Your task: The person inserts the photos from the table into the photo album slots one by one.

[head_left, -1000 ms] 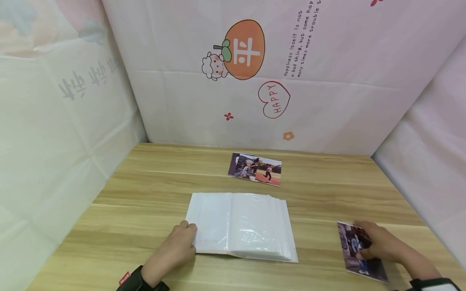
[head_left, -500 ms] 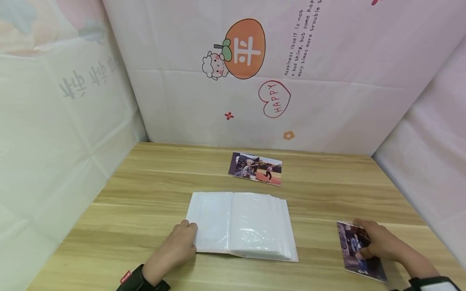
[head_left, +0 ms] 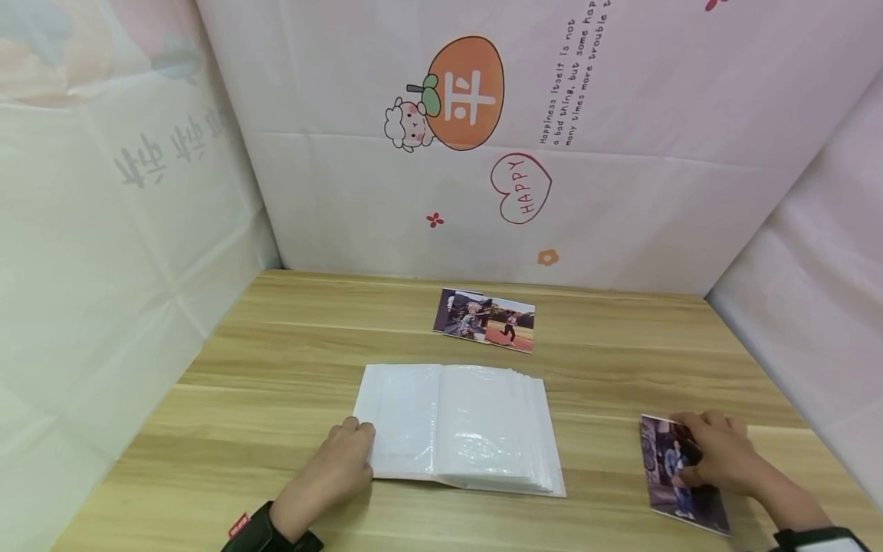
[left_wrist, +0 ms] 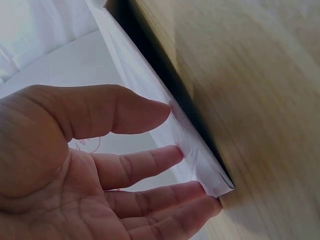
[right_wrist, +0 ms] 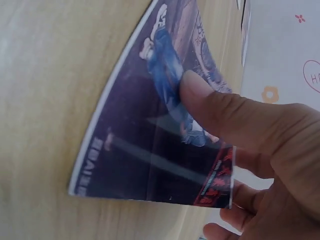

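Observation:
A photo album with clear plastic pockets (head_left: pixel 483 429) lies spread on the table, its thicker stack of pages on the right. My left hand (head_left: pixel 334 468) rests at the album's left edge; in the left wrist view its thumb and nearly straight fingers (left_wrist: pixel 145 115) touch the white edge of the album (left_wrist: pixel 210 175). Off to the right, my right hand (head_left: pixel 731 452) pinches a dark photo of a person in blue (head_left: pixel 661 479). The right wrist view shows the thumb on the picture side and the other fingers past its far edge, partly hidden; the photo (right_wrist: pixel 125 165) bows.
Behind the album lie overlapping photos: a runner on a red track (head_left: pixel 510 326), a person in patterned clothing (head_left: pixel 469 318) and a dark one (head_left: pixel 443 310) mostly covered. White printed cloth (head_left: pixel 345 199) walls the wood table (head_left: pixel 262 376) at the back and both sides.
The right hand has shifted slightly, its fingers spreading more over the photo's top edge, and the photo has turned and slid up a little. The left hand and album stay put.

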`<action>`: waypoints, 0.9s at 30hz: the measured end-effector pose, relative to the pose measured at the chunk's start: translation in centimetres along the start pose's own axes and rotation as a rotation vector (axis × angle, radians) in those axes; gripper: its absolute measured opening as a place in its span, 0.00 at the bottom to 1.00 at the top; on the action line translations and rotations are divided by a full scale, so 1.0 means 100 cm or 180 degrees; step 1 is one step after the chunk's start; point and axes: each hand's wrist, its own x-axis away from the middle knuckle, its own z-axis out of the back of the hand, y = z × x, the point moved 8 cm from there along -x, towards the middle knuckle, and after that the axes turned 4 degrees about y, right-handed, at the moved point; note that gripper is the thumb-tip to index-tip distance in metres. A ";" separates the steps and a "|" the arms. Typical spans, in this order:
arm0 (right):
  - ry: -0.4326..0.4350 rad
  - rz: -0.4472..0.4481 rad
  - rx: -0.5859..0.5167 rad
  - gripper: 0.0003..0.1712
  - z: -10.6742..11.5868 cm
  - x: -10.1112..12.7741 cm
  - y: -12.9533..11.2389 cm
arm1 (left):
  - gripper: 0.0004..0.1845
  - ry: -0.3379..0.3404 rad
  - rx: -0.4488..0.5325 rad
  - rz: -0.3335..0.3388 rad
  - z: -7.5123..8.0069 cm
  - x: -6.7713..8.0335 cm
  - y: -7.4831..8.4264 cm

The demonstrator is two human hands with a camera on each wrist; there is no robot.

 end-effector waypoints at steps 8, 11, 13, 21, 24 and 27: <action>0.0647 0.0480 -0.0287 0.31 0.009 0.001 -0.008 | 0.09 0.0013 -0.0026 -0.0008 0.000 0.000 0.000; 0.0825 0.0664 -0.0298 0.29 0.012 0.001 -0.013 | 0.09 0.0003 -0.0017 -0.0004 0.000 0.000 0.000; 0.0811 0.0677 -0.0328 0.28 0.012 0.001 -0.014 | 0.09 -0.0004 -0.0003 0.0000 0.000 0.000 0.000; 0.0627 0.0524 -0.0407 0.21 0.009 -0.003 -0.014 | 0.09 0.0025 0.0002 -0.0036 0.001 0.000 0.000; 0.0616 0.0541 -0.0438 0.21 0.009 -0.003 -0.015 | 0.09 0.0017 0.0018 -0.0038 0.001 0.000 0.000; 0.0559 0.0470 -0.0404 0.21 0.008 -0.003 -0.014 | 0.09 0.0020 0.0024 -0.0054 0.001 0.000 0.000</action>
